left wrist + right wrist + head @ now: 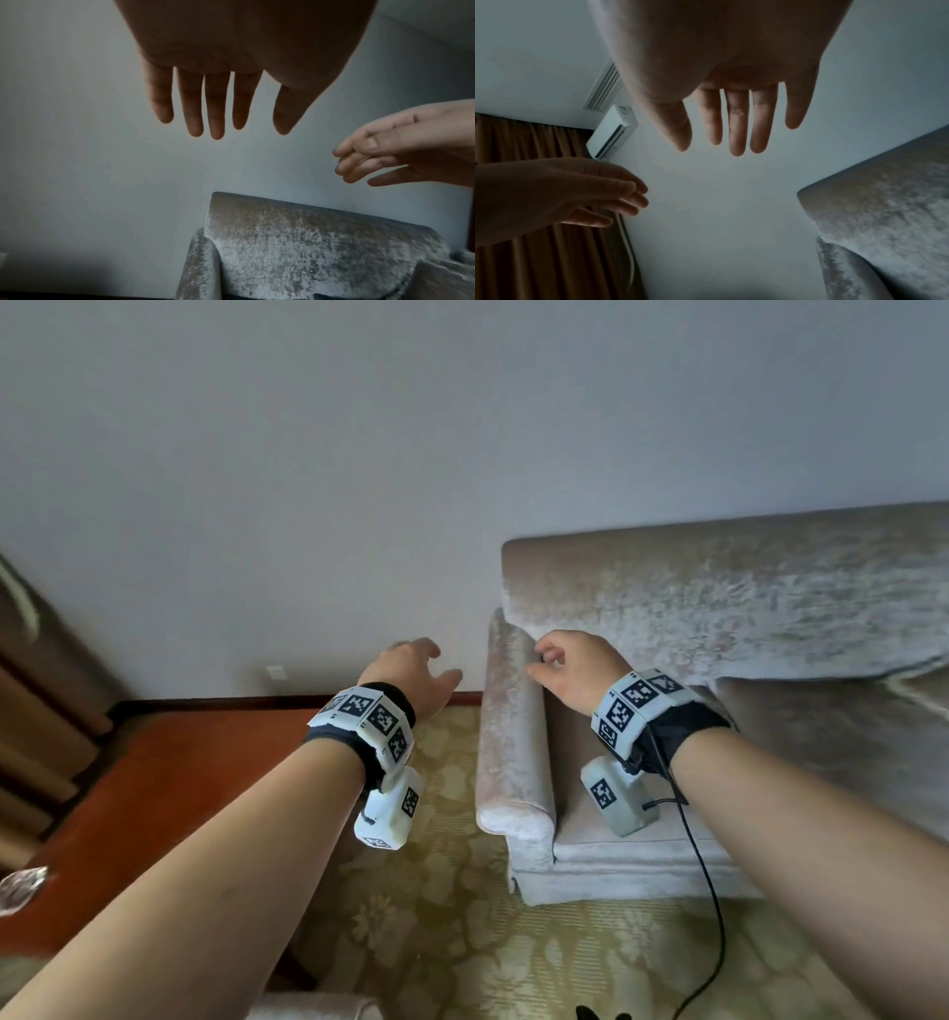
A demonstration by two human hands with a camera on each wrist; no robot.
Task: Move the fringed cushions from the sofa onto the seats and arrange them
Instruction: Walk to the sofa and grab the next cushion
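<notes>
2 hands up in the air, nothing in them. Left hand [411, 670] is out over the carpet [462, 942], just left of the sofa [719, 608]. Its grip is apart: in the left wrist view 4 fingers [217, 105] and the thumb hang straight and spread, w/ the plain wall behind them. Right hand [575, 667] is near the sofa's armrest [513, 737], up by the corner where the arm meets the back. From the head view I can't tell if it touches the cloth. Its grip is loose and apart too, fingers hanging relaxed, holding nothing.

1 sofa in view, pale and fuzzy. Its long side runs off to the right along the wall, back cushion standing up vs the wall, seat flat below. The 1 armrest we see points toward the person. Fringed cushions: can't see any in these 3 views, so can't say where they are or which way they point.

Each wrist has 1 band w/ black and white square marks. A black cable [714, 891] hangs from the right one. Red-brown tabletop [154, 788] on the left, brown curtain [526, 142] and 1 white air con [613, 132] by the wall.
</notes>
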